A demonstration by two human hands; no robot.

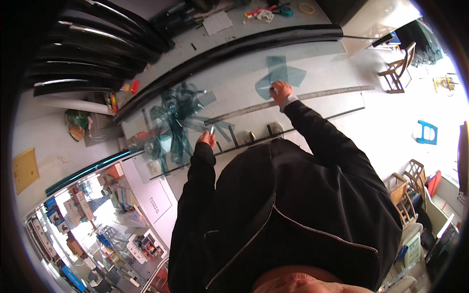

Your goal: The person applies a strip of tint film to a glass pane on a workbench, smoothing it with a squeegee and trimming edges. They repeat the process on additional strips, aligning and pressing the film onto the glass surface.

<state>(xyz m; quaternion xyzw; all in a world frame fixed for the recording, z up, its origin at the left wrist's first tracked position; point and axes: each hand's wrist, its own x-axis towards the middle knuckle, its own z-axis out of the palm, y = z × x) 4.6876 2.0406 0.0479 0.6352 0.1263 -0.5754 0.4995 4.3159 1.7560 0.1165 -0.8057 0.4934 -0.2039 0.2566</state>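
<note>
My left hand (pixel 206 139) is at the near edge of the glass-topped table (pixel 337 56), its fingers closed round a small silvery-white object (pixel 212 130) whose kind I cannot make out. Farther out, my right hand (pixel 282 92) pinches something small and dark beside the cut pieces of teal see-through film (pixel 278 68). Those pieces lie overlapped and flat on the glass. A long metal ruler (pixel 320 94) runs across the table, passing just below my right hand. To the left of it, a tangled heap of teal film scraps (pixel 175 115) spreads close to my left hand.
A long black roll (pixel 244 40) lies along the table's far side. Several more black rolls (pixel 93 46) are stacked at the upper left. Behind the table sit scissors (pixel 286 10), a tape ring (pixel 307 8) and a white pad (pixel 217 23). Wooden chairs (pixel 398 71) stand at right.
</note>
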